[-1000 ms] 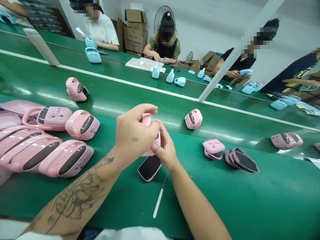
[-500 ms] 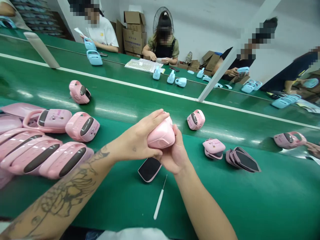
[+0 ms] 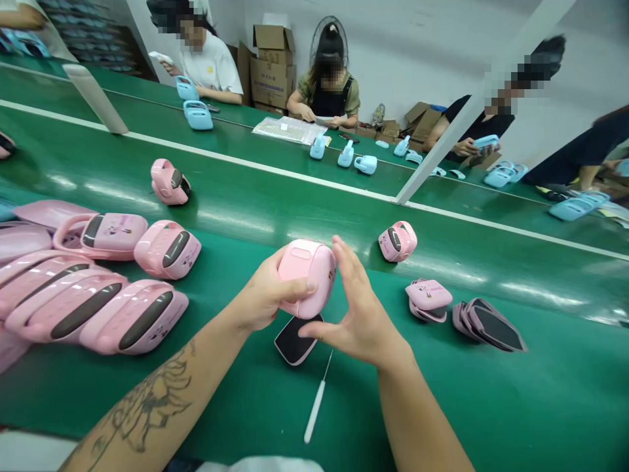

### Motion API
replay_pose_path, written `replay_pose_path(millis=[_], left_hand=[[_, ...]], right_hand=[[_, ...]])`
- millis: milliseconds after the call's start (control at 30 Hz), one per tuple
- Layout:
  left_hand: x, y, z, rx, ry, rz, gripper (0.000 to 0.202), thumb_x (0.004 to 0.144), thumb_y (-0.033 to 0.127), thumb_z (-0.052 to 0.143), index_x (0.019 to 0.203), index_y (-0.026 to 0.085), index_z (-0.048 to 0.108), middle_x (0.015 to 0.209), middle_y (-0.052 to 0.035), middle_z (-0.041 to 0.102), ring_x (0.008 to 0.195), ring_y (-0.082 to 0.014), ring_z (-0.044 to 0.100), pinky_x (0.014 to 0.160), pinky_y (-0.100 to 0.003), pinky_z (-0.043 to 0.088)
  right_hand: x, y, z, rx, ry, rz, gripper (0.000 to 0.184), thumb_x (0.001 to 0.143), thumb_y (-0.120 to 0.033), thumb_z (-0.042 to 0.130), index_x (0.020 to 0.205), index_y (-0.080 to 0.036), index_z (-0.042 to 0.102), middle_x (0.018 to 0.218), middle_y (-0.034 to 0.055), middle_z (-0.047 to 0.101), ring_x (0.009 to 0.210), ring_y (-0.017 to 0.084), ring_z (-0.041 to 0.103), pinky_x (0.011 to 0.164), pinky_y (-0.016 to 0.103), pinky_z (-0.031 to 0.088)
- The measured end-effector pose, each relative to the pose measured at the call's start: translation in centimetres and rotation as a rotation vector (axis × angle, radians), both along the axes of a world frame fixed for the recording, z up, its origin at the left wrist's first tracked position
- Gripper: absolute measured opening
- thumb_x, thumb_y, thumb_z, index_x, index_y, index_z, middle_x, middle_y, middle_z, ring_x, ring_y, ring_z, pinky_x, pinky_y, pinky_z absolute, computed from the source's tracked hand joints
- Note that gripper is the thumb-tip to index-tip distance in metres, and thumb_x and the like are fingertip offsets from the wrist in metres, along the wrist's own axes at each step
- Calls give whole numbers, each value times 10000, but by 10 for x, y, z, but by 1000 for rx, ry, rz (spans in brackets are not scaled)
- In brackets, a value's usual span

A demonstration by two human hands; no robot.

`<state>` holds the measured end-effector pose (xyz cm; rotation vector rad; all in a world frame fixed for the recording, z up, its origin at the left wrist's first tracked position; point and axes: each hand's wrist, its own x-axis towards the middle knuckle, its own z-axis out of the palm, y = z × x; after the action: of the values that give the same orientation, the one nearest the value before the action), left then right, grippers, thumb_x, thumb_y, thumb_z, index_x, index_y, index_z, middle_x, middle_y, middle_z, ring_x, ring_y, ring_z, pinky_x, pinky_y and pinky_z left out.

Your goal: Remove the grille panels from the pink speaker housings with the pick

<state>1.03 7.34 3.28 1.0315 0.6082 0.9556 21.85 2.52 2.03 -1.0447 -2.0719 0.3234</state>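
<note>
My left hand (image 3: 265, 298) grips a rounded pink plastic case (image 3: 307, 275) held just above the green table. My right hand (image 3: 361, 314) cups the case's right side, thumb under it and fingers spread against it. Directly beneath the case lies a pink panel with a dark screen (image 3: 296, 341). A thin white pick tool (image 3: 317, 401) lies on the table in front of my right wrist.
Several finished pink cases (image 3: 98, 308) are stacked at the left. Single pink cases (image 3: 170, 181) (image 3: 398, 240) ride the green conveyor belt (image 3: 295, 203). Pink lids (image 3: 428, 298) and dark panels (image 3: 489, 324) lie at the right. Other people handle blue cases (image 3: 198, 115) across the belt.
Both hands turned the pink case over and lifted it slightly; my right hand loosened from a pinch to spread fingers. The pink cases on the belt drifted to the right.
</note>
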Motion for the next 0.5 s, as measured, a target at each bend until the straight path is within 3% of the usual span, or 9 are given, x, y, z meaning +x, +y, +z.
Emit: replay_pose_path(millis=[133,500], left_hand=[[1,-5,0,-27,-23,-39,738,711,396,1004,1350,190,697,1266,-153,780,1058,-299,763,818,-323,614],[-1,-6,8,-7,90,79,890,609,395,1055,1381,211,651,1334,-151,754,1173,-360,741,821,-350,635]], right_hand=[[-6,-1,0,14,20,6,1297,822,-478,961,1788,-289,117,1755,216,410,1637,400,427,1314,640,438],[-3,-8,9,62,-31,-33,1170,904,-410,850,1793,-298,97,1763,198,379,1630,422,415,1295,684,451]])
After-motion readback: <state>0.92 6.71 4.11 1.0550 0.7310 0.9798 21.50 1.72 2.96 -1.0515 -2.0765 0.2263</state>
